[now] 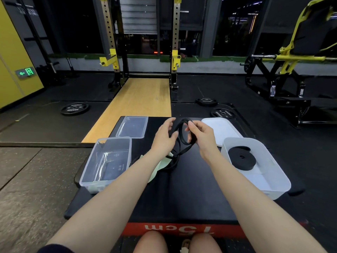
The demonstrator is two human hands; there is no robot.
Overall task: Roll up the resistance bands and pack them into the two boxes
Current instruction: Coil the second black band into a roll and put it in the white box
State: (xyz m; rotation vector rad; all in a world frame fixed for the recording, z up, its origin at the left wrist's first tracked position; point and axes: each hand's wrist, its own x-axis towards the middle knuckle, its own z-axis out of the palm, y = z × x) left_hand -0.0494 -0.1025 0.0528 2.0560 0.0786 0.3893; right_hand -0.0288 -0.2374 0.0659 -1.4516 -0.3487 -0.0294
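Observation:
My right hand (197,133) pinches a black resistance band (182,133) curled into a loose loop above the black padded platform (182,189). My left hand (165,137) holds the same band, thumb against the loop's left side; the band's tail hangs down to the platform. A pale green band (157,168) lies under my left forearm, partly hidden. A rolled black band (241,159) lies in the white box (273,183) on the right. The clear box (107,161) on the left holds nothing I can see.
A clear lid (132,126) lies behind the clear box and a white lid (221,129) behind the white box. Weight plates (74,108) lie on the gym floor. A squat rack (142,52) stands ahead, a yellow machine (291,61) at right.

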